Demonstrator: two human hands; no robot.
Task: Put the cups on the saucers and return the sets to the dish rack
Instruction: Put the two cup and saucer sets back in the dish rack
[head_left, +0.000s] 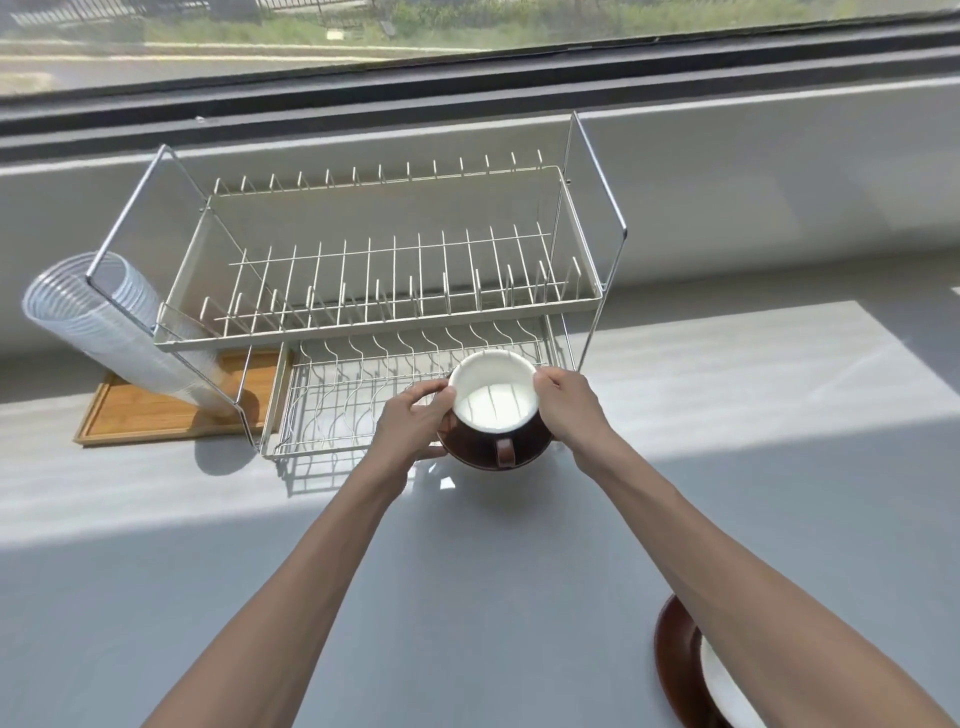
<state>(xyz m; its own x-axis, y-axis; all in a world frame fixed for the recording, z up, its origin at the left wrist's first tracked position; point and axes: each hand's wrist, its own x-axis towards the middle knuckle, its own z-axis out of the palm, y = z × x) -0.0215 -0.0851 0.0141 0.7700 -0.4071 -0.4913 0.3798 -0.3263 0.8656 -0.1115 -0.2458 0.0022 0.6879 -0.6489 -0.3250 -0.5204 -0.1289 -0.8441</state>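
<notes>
A brown cup (494, 402) with a white inside sits on a brown saucer (478, 457), its handle facing me. My left hand (415, 421) grips the set on its left side and my right hand (569, 402) grips it on the right. The set is held at the front right edge of the lower tier of the two-tier wire dish rack (363, 306). Both tiers of the rack hold nothing else. A second brown saucer with a white cup (685, 670) lies at the bottom right, mostly hidden by my right forearm.
A stack of clear plastic cups (104, 322) leans on a wooden tray (156, 410) left of the rack. The grey counter (467, 597) runs along a window ledge (753, 171) behind the rack.
</notes>
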